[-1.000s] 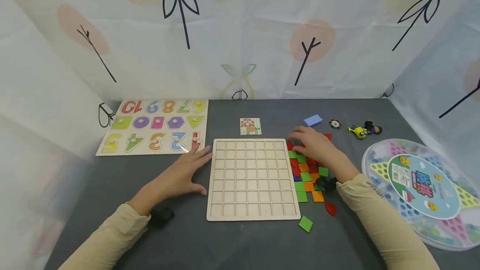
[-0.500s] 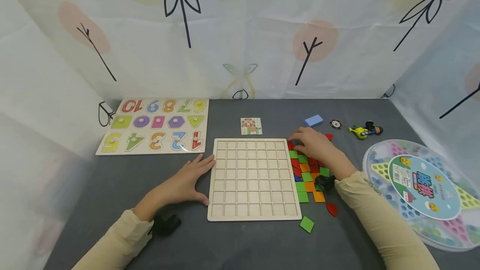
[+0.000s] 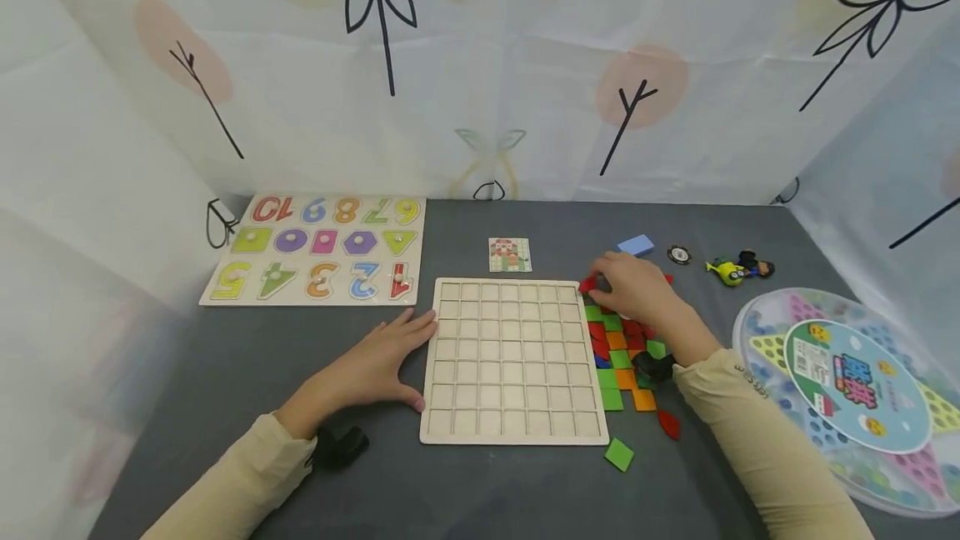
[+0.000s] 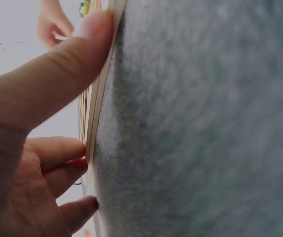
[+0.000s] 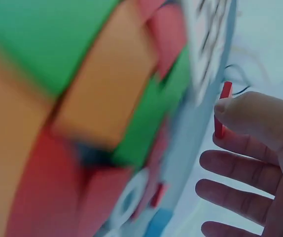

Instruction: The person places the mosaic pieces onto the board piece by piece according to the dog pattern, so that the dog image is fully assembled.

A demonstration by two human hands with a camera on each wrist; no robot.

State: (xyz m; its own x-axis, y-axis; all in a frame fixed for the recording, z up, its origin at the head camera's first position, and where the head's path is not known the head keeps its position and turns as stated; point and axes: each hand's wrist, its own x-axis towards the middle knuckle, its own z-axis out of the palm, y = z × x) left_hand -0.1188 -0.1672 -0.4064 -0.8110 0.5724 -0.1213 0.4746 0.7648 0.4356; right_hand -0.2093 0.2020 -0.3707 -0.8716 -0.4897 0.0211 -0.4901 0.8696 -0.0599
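A wooden grid board (image 3: 517,361) with square cells lies in the middle of the grey table. My left hand (image 3: 378,361) rests at its left edge, fingers spread and relaxed. In the left wrist view the thumb (image 4: 62,74) lies against the board's side (image 4: 99,98), and the other fingertips are close along the same edge. Beyond the board's right edge, my right hand (image 3: 633,286) pinches a thin red tile (image 5: 223,111) between thumb and forefinger, its other fingers extended. Under and beside that hand lie loose red, green, orange and blue tiles (image 3: 617,358), partly hidden by it.
Behind the board lies a small pattern card (image 3: 509,255). A number puzzle board (image 3: 315,248) is at the back left. At the back right are a blue block (image 3: 636,245), a round token (image 3: 678,254) and toy figures (image 3: 738,269). A round game box (image 3: 855,398) fills the right.
My right hand's fingertips have drawn up slightly, with the red tile now between thumb and forefinger. The left hand has moved a little closer against the board's edge. The head view has shifted slightly.
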